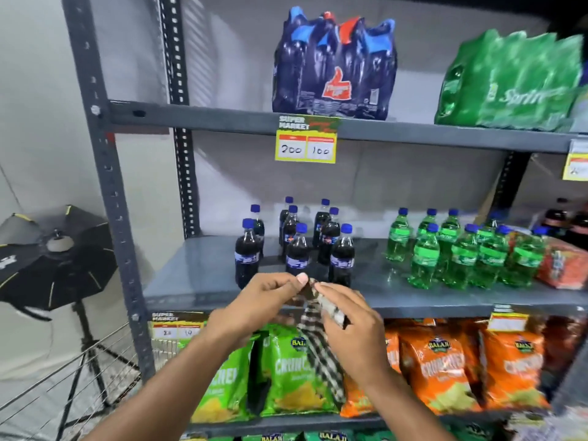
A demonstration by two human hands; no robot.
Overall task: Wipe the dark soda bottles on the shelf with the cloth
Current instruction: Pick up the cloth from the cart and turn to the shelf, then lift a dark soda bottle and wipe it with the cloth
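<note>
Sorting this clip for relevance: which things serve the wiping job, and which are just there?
Job: checked cloth held by left hand and right hand; dark soda bottles.
Bystanders: green soda bottles, chip bags, wrapped soda packs, price tag.

Green bottles (pixel 461 253) right on mid shelf; chip bags (pixel 439 370) below; softbox (pixel 54 259) left.

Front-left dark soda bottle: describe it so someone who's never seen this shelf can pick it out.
Start at the grey metal rack and find its middle shelf, the one holding loose bottles. On the left stands a cluster of dark soda bottles with blue caps, with green bottles to the right. The front-left dark soda bottle is the leftmost of the front row, just above the left hand.
</note>
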